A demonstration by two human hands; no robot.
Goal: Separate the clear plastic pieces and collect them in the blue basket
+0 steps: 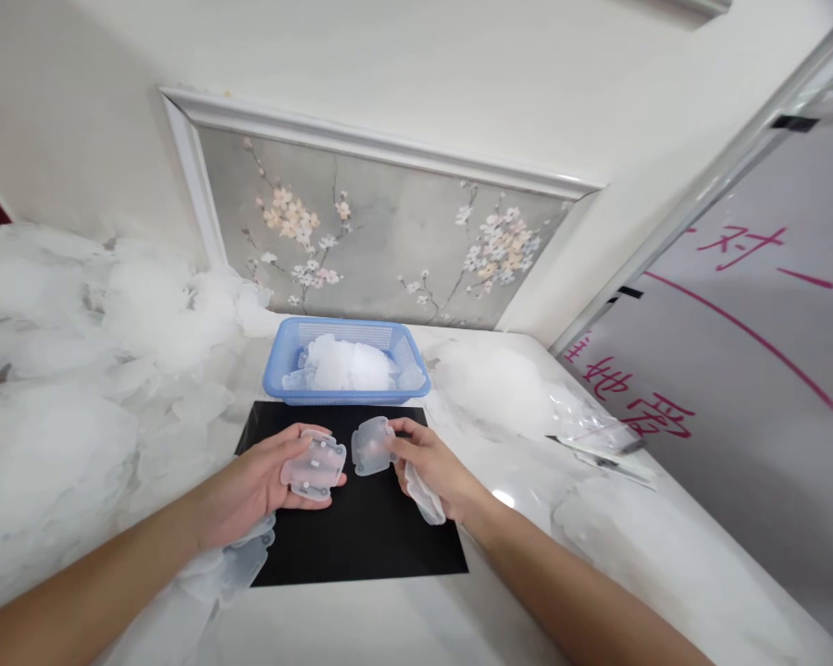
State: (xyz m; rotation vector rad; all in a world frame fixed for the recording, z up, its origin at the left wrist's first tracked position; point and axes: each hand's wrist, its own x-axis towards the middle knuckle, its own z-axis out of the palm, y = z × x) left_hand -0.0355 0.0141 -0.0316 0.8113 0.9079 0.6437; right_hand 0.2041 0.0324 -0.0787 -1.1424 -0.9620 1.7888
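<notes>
My left hand holds a translucent plastic piece with small dark and white spots, thumb on its edge and fingers behind it. Close by on the right, my right hand pinches another translucent piece between thumb and fingers. More thin pieces are tucked in the lower fingers of that hand. The two held pieces are apart, above a black mat. Behind the mat stands a blue basket with a heap of similar pieces in it.
Large piles of translucent pieces cover the left side. Some pieces lie by the mat's left edge. Right of the basket are a whitish heap and clear plastic bags. A whiteboard leans at the right.
</notes>
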